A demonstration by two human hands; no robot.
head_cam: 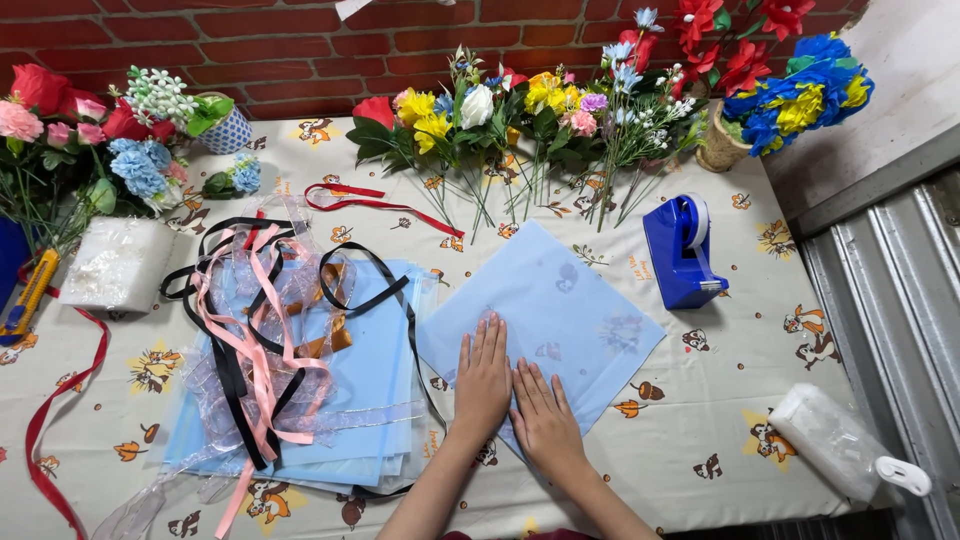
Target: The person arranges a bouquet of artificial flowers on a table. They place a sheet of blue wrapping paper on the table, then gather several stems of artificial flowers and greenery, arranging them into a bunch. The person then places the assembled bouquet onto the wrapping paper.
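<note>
Plainly, neither hand has a grip on anything: the left hand [482, 378] and right hand [545, 418] lie flat, fingers together, side by side on the pale blue sheet [545, 300], seemingly pressing it smooth. It sits cornerwise on the cartoon-print surface [720, 400], near the front edge. Just left, a stack of blue sheets [375, 380] carries tangled ribbons [255, 320]. A blue tape dispenser [682, 250] stands to the right, artificial flowers [520, 110] beyond.
</note>
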